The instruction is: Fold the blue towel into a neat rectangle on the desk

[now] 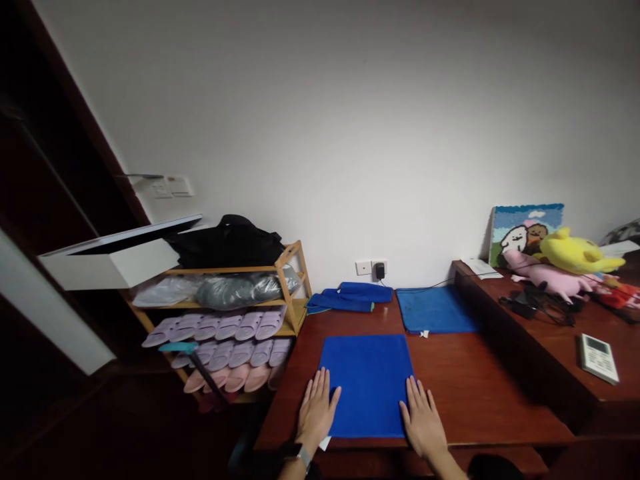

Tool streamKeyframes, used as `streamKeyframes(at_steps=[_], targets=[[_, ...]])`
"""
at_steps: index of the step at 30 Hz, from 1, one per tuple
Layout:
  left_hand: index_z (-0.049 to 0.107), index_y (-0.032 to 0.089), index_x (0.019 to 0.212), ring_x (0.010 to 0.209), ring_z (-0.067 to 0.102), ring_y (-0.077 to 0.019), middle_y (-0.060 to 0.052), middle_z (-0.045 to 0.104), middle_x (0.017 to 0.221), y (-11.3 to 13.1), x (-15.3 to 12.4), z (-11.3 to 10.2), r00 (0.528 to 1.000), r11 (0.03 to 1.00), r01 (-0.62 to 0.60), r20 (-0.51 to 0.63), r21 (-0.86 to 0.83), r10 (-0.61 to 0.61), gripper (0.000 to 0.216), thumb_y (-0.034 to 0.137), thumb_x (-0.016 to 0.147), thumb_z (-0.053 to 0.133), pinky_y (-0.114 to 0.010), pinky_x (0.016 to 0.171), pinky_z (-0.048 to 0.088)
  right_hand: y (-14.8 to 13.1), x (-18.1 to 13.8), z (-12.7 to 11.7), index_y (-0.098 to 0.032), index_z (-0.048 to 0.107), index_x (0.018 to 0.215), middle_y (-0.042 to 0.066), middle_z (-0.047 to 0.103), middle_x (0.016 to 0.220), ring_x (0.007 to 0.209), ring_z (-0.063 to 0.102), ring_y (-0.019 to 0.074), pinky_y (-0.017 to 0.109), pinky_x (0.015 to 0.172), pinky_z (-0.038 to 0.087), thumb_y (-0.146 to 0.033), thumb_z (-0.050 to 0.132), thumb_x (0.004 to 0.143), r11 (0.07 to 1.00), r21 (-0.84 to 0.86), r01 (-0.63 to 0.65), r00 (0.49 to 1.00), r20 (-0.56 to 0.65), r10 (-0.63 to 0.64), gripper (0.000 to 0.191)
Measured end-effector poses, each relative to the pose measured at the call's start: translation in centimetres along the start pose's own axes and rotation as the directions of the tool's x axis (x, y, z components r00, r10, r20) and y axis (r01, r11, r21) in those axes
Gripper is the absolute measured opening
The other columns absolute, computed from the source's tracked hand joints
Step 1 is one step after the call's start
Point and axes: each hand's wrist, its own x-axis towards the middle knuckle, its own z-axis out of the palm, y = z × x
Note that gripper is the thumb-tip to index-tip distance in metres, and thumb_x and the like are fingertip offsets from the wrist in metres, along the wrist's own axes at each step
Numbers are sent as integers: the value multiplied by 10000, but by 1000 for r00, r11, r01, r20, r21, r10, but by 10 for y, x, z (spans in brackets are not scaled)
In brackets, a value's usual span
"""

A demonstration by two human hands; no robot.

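Observation:
A blue cloth (369, 383) lies flat on the brown wooden table (475, 393) in front of me. My left hand (317, 407) rests open on its left edge, palm down, with the thumb on the cloth. On the right edge my right hand (424, 417) lies flat too, fingers stretched out and pointing away from me. A small white tag (325, 443) sticks out at the cloth's near left corner. Toward the wall lie some rolled or folded blue cloths (350, 297) and, to their right, another flat blue cloth (437, 310).
Left of the table stands a wooden shoe rack (295, 280) with several slippers (217, 327), a black bag (227, 243) and a white box (125, 263). On the raised right surface are plush toys (575, 253), cables (543, 307) and a white device (597, 358). A charger (380, 270) sits in the wall socket.

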Motion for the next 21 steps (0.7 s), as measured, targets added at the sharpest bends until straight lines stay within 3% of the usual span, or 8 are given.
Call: streamKeyframes(at_steps=[3,6,8,10,13,19,21], targets=[[185,188,1628,1533,279,-264,-94,294,1661,53,1,-5,989,989,-139,-48,-49,137,671,546,1064,250,-500,1251,293,-1,1,-1,-149,207,1609,7,140,1679,1567,124,237,466,1286,106,-551,150,1014,1000,23,2,1000,-10,-2,720],[91,237,1635,1550,229,-231,-40,214,1688,128,-1,-5,914,902,-399,13,-163,407,637,500,1077,248,-451,1265,276,2,0,0,-162,241,1603,25,147,1682,1567,122,249,480,1285,109,-514,190,1012,999,18,34,999,-10,-34,690],[39,253,1632,1555,210,-211,-21,196,1693,166,-3,-2,879,861,-456,36,-226,475,621,476,1083,228,-432,1275,257,4,-1,3,-200,278,1596,21,152,1682,1568,113,260,503,1281,104,-455,257,998,997,-5,76,997,-3,-76,650],[9,257,1628,1553,216,-204,-18,209,1689,181,-5,2,873,852,-456,55,-258,485,611,460,1087,209,-431,1278,253,6,0,6,-232,307,1587,14,161,1679,1567,115,268,522,1276,106,-429,290,987,994,-22,107,994,-3,-107,632],[1,260,1626,1548,235,-216,-28,216,1687,153,-10,6,885,871,-425,88,-245,457,624,480,1084,219,-452,1272,264,6,1,9,-194,295,1591,32,181,1674,1563,141,269,514,1275,130,-494,243,1006,997,-4,79,996,-35,-79,660],[102,256,1632,1543,244,-241,-38,246,1677,18,-31,-6,973,981,-166,143,-96,179,648,546,1069,239,-488,1259,280,1,0,0,-133,208,1608,32,172,1680,1567,134,240,465,1285,106,-544,183,1011,1000,4,9,1000,-27,-9,726],[135,243,1631,1543,242,-236,-42,252,1675,-14,-38,-10,984,995,-80,157,-65,90,652,555,1066,228,-480,1259,277,0,-1,-3,-125,188,1610,28,165,1682,1568,129,234,461,1286,100,-538,179,1011,1000,-2,0,1000,-9,0,728]])
